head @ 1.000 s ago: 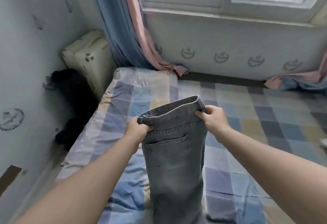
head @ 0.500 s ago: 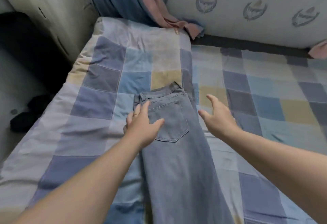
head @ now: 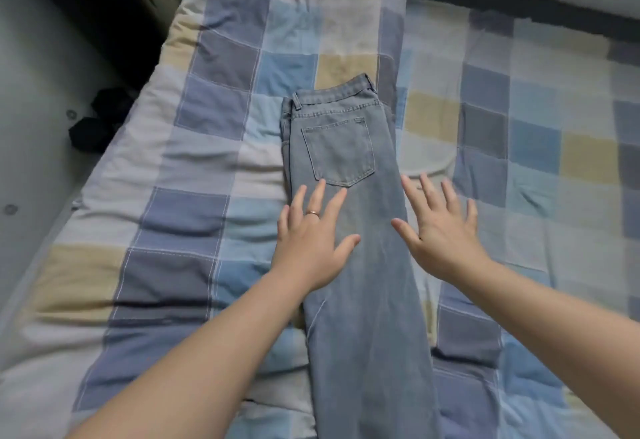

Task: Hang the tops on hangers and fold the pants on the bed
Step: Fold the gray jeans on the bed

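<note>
Towards the bed's [head: 207, 161] left edge, the left hand [head: 313, 244] lies flat, fingers spread, on the jeans [head: 363, 282] just below the back pocket. The right hand [head: 440, 227], equally open, rests at their right edge and holds nothing. The jeans lie leg on leg, waistband towards the far edge. Smoothing probably works best with flat palms stroking down the legs before any cross-fold.

Head camera looks steeply down, close over the bed [head: 214, 168].
</note>
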A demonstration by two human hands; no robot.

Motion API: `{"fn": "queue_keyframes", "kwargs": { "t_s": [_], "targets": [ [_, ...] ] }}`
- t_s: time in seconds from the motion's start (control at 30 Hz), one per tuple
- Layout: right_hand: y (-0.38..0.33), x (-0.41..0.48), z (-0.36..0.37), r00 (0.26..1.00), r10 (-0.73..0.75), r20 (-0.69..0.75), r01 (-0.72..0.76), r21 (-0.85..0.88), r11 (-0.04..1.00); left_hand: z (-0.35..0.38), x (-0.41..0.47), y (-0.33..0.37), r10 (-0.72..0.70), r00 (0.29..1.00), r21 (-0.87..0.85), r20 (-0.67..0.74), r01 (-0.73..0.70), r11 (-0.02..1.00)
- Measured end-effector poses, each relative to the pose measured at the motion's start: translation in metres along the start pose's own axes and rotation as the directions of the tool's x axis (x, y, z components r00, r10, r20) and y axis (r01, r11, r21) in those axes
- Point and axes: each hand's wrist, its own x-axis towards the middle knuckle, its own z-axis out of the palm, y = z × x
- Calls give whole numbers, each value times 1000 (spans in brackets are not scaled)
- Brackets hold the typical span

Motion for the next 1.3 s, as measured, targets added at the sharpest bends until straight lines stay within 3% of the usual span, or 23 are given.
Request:
{"fn": "queue_keyframes", "kwargs": {
  "t_s": [0.27, 0.57, 0.73, 0.93, 1.03, 1.17, 1.23, 1.3],
  "targets": [
    [37, -119, 21, 994, -69, 90, 75, -61, 995, 42, -120, 28, -72, 993, 64, 98, 65, 996],
    [99, -243, 100, 958, -136, 252, 150, -34, 988, 153, -268, 51, -348, 916, -40, 199, 363, 931],
    [129, -286, 156, 946, -74, 316, 64, 42, 997, 227, -331, 53, -520, 789, -191, 328, 594, 781],
    [147, -311, 225, 923, -33, 384, -69, 249, 966, 295, -354, 29, -669, 653, -477, 355, 742, 470],
    [150, -316, 259, 891, 36, 453, -240, 403, 883, 318, -354, 17, -686, 639, -502, 348, 745, 439],
    [151, -315, 296, 762, 187, 620, -614, 601, 511, 344, -349, 7, -682, 639, -547, 355, 734, 403],
    [152, -315, 311, 766, 211, 607, -628, 637, 447, 353, -348, 7, -656, 649, -556, 385, 730, 397],
    [153, -314, 324, 785, 212, 582, -610, 666, 430, 360, -348, 5, -735, 645, -537, 208, 704, 466]
  ]
}}
